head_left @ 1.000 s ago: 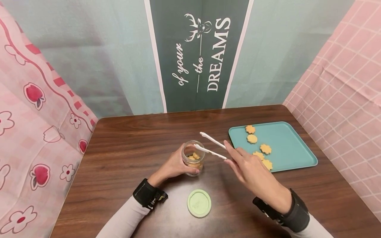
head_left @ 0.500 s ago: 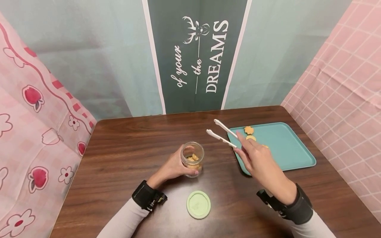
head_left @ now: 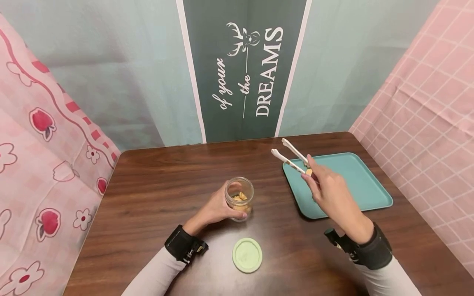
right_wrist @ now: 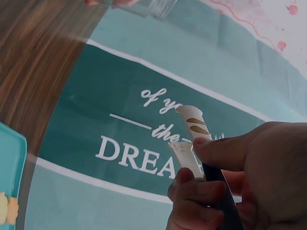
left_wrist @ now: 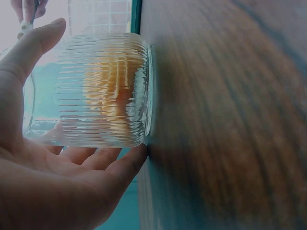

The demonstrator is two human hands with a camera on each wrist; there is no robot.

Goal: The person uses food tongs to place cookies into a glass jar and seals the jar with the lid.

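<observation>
Centrally, the left hand (head_left: 215, 207) curls round an upright glass jar (head_left: 246, 206) on the wooden table (head_left: 163, 176), with golden cookies (head_left: 240, 197) inside. Just nearer the viewer lies a pale green lid (head_left: 247, 255). Rightward, white tongs (head_left: 284, 158), tips apart, are pinched in the right hand (head_left: 331, 187), above the left side of a teal tray (head_left: 366, 181).

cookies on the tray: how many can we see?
2 visible: a pale cookie and an orange cookie, close together near the far left corner of the tray. The right hand may hide others.
</observation>
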